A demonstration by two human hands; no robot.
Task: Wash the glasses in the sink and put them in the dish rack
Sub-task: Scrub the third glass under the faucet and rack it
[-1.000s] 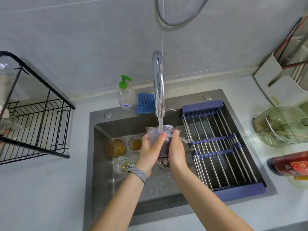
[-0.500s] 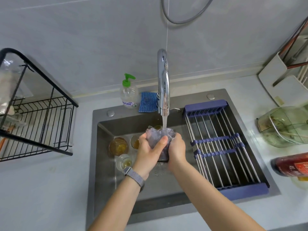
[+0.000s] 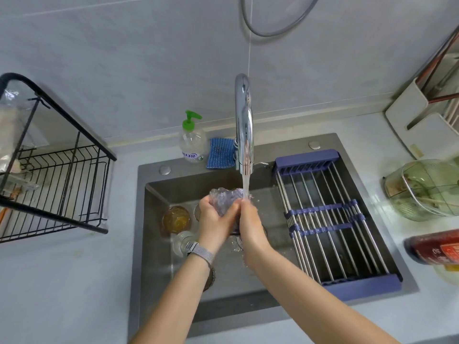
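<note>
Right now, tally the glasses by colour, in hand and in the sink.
Purple-tinted: 1, the glass gripped by the left hand and the right hand under the tap's stream.
Amber: 1, the amber glass on the sink floor.
Clear ribbed: 1, the ribbed glass beside the left wrist.
Partly hidden behind the left hand: 1, colour unclear.
Total: 4

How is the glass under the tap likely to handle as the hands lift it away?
Probably slippery: the glass is wet, with water from the tap running over it. Likely stiff and breakable, being clear, ribbed glass. The left hand and right hand both hold it, which should steady it.
</note>
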